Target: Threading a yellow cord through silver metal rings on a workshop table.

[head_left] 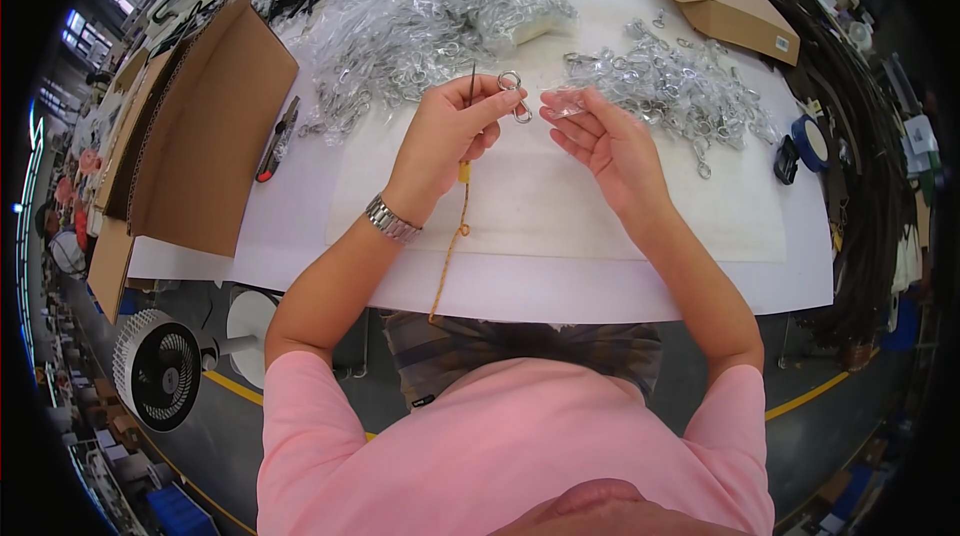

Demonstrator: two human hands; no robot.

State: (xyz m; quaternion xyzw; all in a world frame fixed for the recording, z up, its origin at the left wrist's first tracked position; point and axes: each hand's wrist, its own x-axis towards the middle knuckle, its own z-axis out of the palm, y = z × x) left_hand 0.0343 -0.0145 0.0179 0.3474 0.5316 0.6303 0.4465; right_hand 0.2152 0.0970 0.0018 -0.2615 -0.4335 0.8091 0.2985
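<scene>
In my left hand [445,136] is a shiny metal hook with a ring [510,83], pinched between thumb and forefinger. The same hand also grips a thin pointed tool [464,173]; its dark spike rises above the fingers and its yellow end shows below them. From that end a yellow-brown cord [447,261] hangs over the table's front edge. A small crumpled piece of clear plastic [567,109] is held by the fingers of my right hand [608,141], a little apart from the hook. Behind the right hand lies a heap of loose metal hooks [675,86].
Clear bags of metal hooks [400,46] cover the table's back left. An open cardboard box [205,126] stands left, beside a red-and-black utility knife [277,141]. At right are a tape roll [809,143] and a cardboard box [725,6]. A fan [158,370] stands lower left.
</scene>
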